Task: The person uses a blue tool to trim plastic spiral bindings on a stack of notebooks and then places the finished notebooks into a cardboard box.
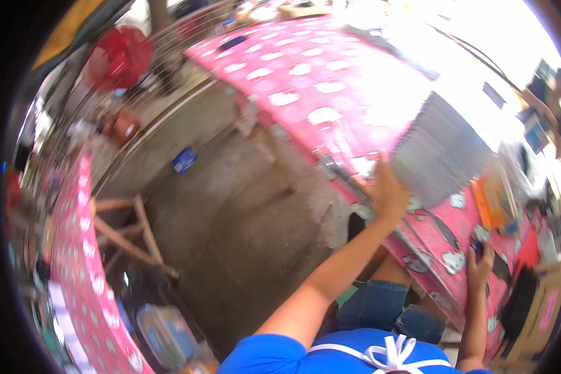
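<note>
A grey striped sheet with zigzag edges (442, 153) lies on the pink patterned table cover (287, 75). At its lower left corner, by the table edge, is my left hand (389, 196), thumb and fingers apart; it looks empty, though blur hides whether it touches the sheet. My right hand (481, 269) is over the cover farther right, its fingers closed round a small dark blue object (477, 245) whose kind I cannot make out. A dark, slim, pointed thing (441, 229) lies on the cover between my hands.
An orange packet (489, 198) and a white plastic bag (522, 171) lie at the right, above a cardboard box (545, 305). A wooden stool (134, 234) stands at the left below a red fan (119, 57). A person (545, 103) is at the far right.
</note>
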